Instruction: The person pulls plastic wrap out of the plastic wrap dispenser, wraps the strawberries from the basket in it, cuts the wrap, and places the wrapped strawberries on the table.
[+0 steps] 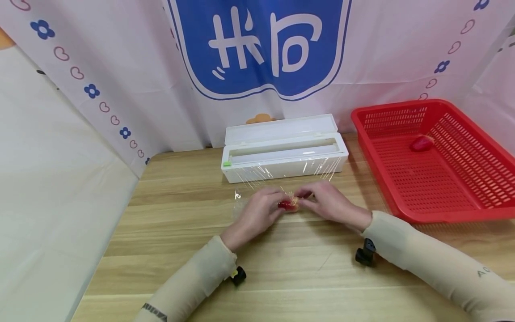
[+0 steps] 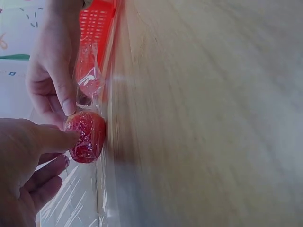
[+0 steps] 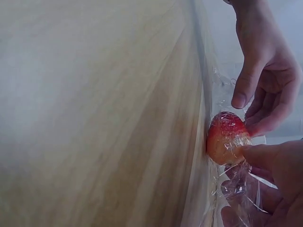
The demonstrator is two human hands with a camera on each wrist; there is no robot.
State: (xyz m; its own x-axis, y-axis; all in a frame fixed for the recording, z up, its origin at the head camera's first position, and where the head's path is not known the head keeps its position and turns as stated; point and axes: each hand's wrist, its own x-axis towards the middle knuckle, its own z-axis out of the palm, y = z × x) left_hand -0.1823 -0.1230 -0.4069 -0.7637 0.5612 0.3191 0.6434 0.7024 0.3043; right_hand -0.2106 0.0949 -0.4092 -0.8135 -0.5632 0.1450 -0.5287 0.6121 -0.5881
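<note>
Head view: bright and fairly even, we'd say
Left hand (image 1: 261,209) and right hand (image 1: 327,201): kinda soft there
Plastic film (image 2: 71,203): we're getting white glare streaks
Red fruit (image 2: 86,137): tiny glints
Tabletop (image 1: 293,277): pale sheen mid-frame; smeary in both wrist views, which look dimmer and hazier to us

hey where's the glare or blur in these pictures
Head view: bright glare streaks on the plastic film, left hand and right hand slightly soft; left wrist view: white glints on the wrapped fruit, wooden table blurry at right; right wrist view: glints again, pale patch on the table at left.
</note>
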